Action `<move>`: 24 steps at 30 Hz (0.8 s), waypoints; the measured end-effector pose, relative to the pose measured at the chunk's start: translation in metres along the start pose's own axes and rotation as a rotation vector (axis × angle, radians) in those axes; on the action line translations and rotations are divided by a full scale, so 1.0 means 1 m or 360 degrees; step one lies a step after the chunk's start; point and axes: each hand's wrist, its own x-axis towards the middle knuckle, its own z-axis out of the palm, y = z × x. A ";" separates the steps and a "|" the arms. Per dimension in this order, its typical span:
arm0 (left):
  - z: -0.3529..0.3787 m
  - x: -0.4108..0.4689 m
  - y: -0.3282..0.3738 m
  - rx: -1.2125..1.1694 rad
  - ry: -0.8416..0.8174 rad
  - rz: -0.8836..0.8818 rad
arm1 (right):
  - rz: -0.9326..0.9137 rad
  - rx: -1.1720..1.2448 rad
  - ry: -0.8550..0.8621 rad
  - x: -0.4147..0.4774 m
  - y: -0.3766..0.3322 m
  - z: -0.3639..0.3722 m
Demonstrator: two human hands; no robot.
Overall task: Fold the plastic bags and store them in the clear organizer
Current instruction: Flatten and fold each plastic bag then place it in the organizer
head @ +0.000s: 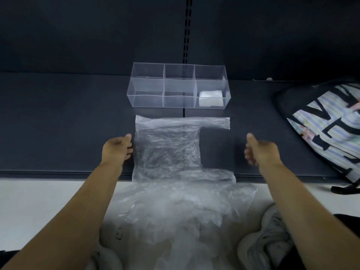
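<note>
Shoes (pixel 266 242) show lowest in my feed, on the near side of the flat bag (pixel 167 151), and between them spills the pile of bags (pixel 181 215) waiting for their turn, its top edge touching the flat bag's near handle (pixel 220 175). My left hand (pixel 116 149) sits at the flat bag's left edge, fingers loosely bent with the tips touching the film; whether it has pinched the edge I cannot tell. My right hand (pixel 261 151) is blurred, well to the right of the flat bag, thumb up, fingers loosely curled around nothing. The flat bag lies spread on the dark shelf (pixel 58 123), both handles pointing right, its near end hanging over the shelf lip. Just beyond it stands the organizer (pixel 144 101), with one folded bag (pixel 210 98) in its right compartment and the others bare. A backpack (pixel 327 129) lies far to the right of the flat bag. My worry is the film: it looks thin and slippery, so a fold driven from one side only could drag the whole sheet sideways or trap air and spring open. The overhanging end could also slide into the pile, and a loose bundle may not fit a compartment.
</note>
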 end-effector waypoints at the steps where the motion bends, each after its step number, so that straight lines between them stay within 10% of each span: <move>1: -0.005 -0.007 -0.010 0.0045 0.0023 -0.0029 | 0.0086 -0.0035 -0.0029 -0.015 0.017 -0.003; 9: -0.009 -0.055 -0.045 0.0310 0.0034 -0.0132 | 0.0260 -0.0099 -0.0292 -0.082 0.068 0.010; 18: -0.008 -0.077 -0.052 -0.0353 -0.0021 -0.0488 | -0.0163 0.0058 0.0226 -0.074 0.069 0.008; 24: -0.011 -0.080 -0.051 -0.0479 -0.0100 -0.0544 | 0.0382 0.0251 -0.0009 -0.056 0.057 -0.014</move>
